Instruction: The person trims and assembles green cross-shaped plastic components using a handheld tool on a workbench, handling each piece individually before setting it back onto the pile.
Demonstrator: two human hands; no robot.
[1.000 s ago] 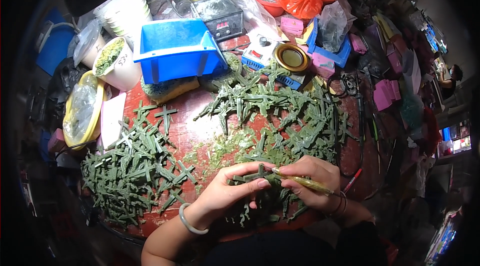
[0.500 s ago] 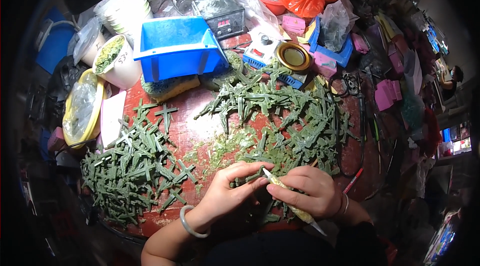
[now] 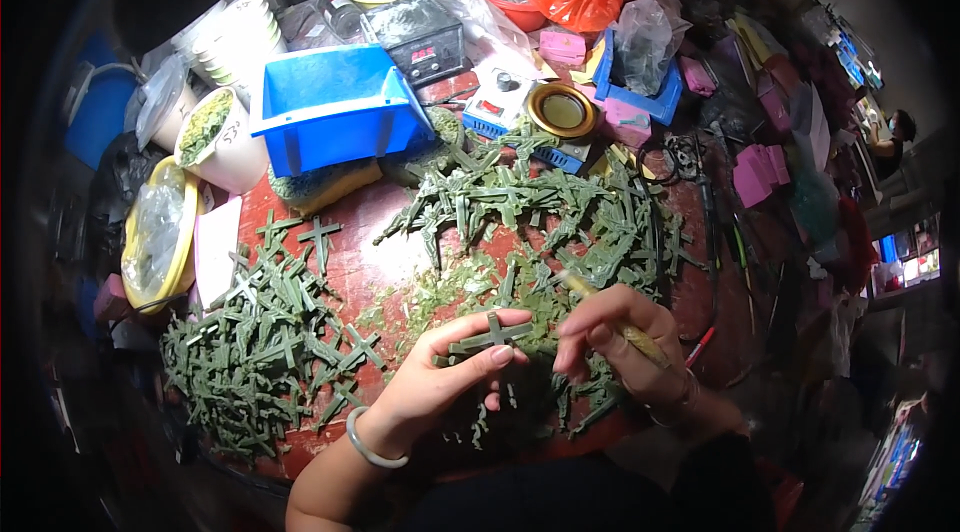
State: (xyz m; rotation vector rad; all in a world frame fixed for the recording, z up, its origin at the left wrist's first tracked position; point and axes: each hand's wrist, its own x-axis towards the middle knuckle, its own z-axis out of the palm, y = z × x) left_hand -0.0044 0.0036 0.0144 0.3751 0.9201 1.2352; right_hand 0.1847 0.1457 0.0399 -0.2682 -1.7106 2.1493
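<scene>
My left hand [image 3: 455, 367] is closed on a small dark green cross [image 3: 494, 333], pinched between thumb and fingers with its upper arm standing up. In my right hand [image 3: 625, 342] is a slim pen-shaped hand tool [image 3: 640, 340] with a yellowish handle; its blurred tip points up and left, apart from the cross. Green shavings [image 3: 455, 287] lie on the red tabletop [image 3: 365, 217] just beyond my hands. A heap of green crosses [image 3: 255, 357] is to the left, and a rougher-looking heap of green pieces [image 3: 510, 192] curves across the far side and right.
A blue bin [image 3: 335, 107] rests on a sponge [image 3: 335, 187] at the back. Left of it are a white tub of green scraps [image 3: 222, 137] and a yellow basin [image 3: 180, 242]. A control box [image 3: 425, 50] and a round brass-coloured pot [image 3: 561, 111] stand behind the heaps.
My right hand has lifted the tool away from the cross, to the right and up. In my left hand the cross now shows its face. The whole view has shifted slightly.
</scene>
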